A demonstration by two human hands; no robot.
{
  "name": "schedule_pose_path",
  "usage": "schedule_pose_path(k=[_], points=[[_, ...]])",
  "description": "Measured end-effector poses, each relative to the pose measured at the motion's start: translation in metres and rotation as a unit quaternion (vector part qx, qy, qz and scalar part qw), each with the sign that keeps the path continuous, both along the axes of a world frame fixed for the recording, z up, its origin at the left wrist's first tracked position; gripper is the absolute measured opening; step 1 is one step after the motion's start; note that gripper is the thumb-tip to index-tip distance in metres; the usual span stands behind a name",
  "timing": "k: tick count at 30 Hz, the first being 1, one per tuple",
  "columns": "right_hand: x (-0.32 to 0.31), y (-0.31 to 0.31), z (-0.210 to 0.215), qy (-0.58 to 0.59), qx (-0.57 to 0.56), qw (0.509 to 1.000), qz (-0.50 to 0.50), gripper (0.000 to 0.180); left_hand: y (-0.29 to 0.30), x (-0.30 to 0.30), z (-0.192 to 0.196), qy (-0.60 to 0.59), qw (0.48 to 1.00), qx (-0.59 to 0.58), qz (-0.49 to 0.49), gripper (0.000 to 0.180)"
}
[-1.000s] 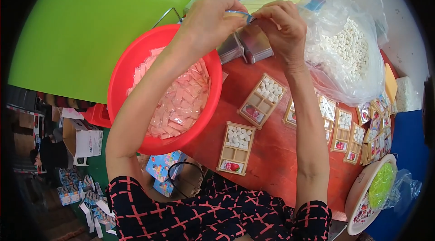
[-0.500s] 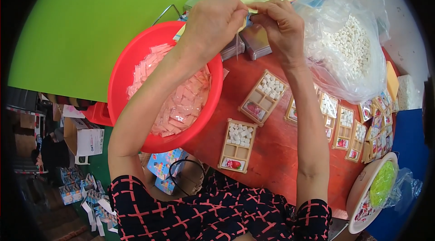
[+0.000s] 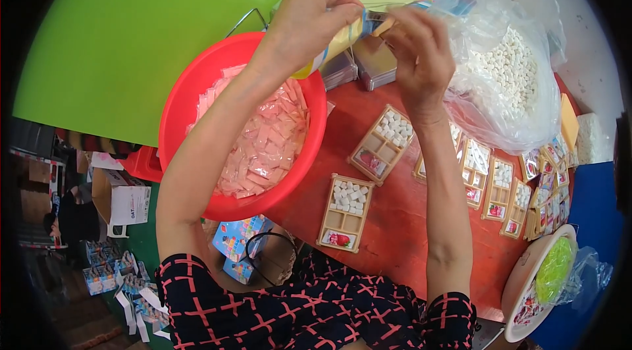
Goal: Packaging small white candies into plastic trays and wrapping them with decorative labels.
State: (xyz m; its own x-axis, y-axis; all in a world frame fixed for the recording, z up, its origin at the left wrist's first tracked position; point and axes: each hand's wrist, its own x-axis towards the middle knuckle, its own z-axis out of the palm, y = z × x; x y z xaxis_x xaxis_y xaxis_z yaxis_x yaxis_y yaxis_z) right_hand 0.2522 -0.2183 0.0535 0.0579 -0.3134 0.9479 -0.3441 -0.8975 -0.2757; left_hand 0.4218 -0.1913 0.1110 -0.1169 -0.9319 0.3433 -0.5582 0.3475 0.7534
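The person's left hand (image 3: 313, 17) pinches a yellow-and-blue wrapper (image 3: 343, 38) between thumb and fingers, holding it up over the far side of the red table (image 3: 398, 228). At the wrapper's right end, the right hand (image 3: 424, 50) is blurred, its fingers curled close; whether they grip it cannot be told. Just beyond and below lie clear-sided boxes (image 3: 376, 67). To the left, under the left forearm, a red basin (image 3: 317, 119) holds pink packets (image 3: 260, 162). Nearer the person, two compartmented trays (image 3: 344, 221) carry white pieces, and a clear plastic bag (image 3: 484, 123) of similar pieces sits far right.
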Motion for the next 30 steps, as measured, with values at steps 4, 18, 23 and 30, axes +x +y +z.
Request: schedule_pose_path(k=[4, 18, 23, 30], points=[[0.002, -0.004, 0.004, 0.008, 0.094, 0.995, 0.021, 0.039, 0.005, -0.003, 0.0, -0.029, 0.999, -0.022, 0.007, 0.021], [-0.007, 0.0, -0.002, -0.006, 0.042, 0.998, 0.039, 0.031, 0.006, -0.01, -0.003, 0.044, 0.999, 0.022, -0.007, 0.031], [-0.005, -0.005, 0.006, 0.072, -0.112, 0.991, -0.034, 0.031, 0.007, -0.015, -0.001, 0.12, 0.99, 0.066, -0.038, 0.028], [-0.012, 0.0, 0.005, 0.107, -0.164, 0.979, -0.055, 0.023, 0.007, -0.017, -0.004, 0.206, 0.962, 0.163, -0.072, 0.025]])
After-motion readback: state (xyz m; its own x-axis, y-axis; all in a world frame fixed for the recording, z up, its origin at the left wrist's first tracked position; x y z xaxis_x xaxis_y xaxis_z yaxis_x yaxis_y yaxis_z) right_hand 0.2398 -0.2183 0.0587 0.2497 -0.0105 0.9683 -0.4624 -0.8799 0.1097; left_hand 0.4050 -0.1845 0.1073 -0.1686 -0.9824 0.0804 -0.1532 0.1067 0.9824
